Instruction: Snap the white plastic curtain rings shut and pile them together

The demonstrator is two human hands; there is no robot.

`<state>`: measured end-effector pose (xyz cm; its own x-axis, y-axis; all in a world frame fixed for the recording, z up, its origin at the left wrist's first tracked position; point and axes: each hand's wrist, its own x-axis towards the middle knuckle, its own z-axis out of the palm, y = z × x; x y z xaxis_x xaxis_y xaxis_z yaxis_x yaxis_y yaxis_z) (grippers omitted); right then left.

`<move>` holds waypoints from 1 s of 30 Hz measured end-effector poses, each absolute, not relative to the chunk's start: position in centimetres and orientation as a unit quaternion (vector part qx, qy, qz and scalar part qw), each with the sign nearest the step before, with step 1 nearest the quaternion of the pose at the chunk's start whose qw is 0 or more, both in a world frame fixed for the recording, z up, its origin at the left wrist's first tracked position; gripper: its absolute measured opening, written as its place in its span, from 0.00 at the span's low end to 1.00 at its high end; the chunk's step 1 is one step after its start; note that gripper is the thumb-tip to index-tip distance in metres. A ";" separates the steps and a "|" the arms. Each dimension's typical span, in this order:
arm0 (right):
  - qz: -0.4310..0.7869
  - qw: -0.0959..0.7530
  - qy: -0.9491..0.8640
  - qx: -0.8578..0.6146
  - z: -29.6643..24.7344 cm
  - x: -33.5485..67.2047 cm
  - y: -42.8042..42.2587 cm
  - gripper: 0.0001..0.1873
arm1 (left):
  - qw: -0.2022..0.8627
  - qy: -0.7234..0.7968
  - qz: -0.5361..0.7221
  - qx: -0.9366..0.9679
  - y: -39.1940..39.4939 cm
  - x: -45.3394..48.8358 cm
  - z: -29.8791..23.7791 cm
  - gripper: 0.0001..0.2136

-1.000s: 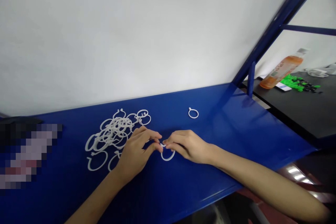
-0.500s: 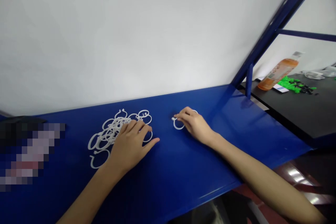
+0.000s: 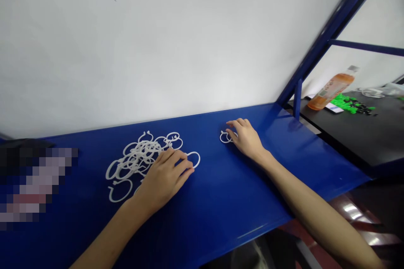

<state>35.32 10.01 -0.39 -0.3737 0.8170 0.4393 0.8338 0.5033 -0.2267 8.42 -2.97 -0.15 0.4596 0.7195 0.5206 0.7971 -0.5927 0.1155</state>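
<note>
A heap of thin white plastic rings [image 3: 147,148], several with an opening and small knobbed ends, lies on the blue table [image 3: 221,206]. At the heap's right edge, my left hand [image 3: 166,178] pinches one white ring [image 3: 199,160] between thumb and fingers; the ring sticks out past the fingertips. Farther right, near the wall, a couple of white rings [image 3: 221,136] lie together and overlap. Over them is my right hand [image 3: 248,139], thumb and index finger apart with nothing visible between them. Its palm and fingers partly hide those rings.
A white wall [image 3: 189,42] rises behind the table. On the right stands a slanted blue metal frame [image 3: 318,50]. Beyond it, a black table [image 3: 362,138] bears an orange drink bottle [image 3: 331,91], green pieces [image 3: 344,101] and a phone [image 3: 334,108]. Something dark [image 3: 25,145] lies at far left.
My right hand has moved right and toward the wall, and its fingers have let go of a ring, now beside another. My left hand has closed on a ring and drawn it right.
</note>
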 end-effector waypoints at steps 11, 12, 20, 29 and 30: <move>0.361 0.288 -0.844 -0.271 0.1 31.3 3.4 0.13 | 0.174 -0.386 -0.317 -0.849 -3.2 9.4 0.2 0.07; 0.380 0.294 -0.831 -0.280 -0.2 31.1 3.1 0.11 | 0.175 -0.380 -0.320 -0.850 -3.3 9.5 0.2 0.07; 0.418 0.324 -0.801 -0.281 -0.3 30.9 3.0 0.07 | 0.051 -0.443 -0.378 -0.811 -3.3 9.5 -0.6 0.11; 0.444 0.265 -0.827 -0.220 -0.3 31.0 2.7 0.06 | -0.015 -0.437 -0.402 -0.804 -2.6 9.3 -1.1 0.04; 0.445 0.263 -0.830 -0.210 -0.3 31.0 2.6 0.06 | -0.015 -0.430 -0.404 -0.807 -2.7 9.4 -1.1 0.05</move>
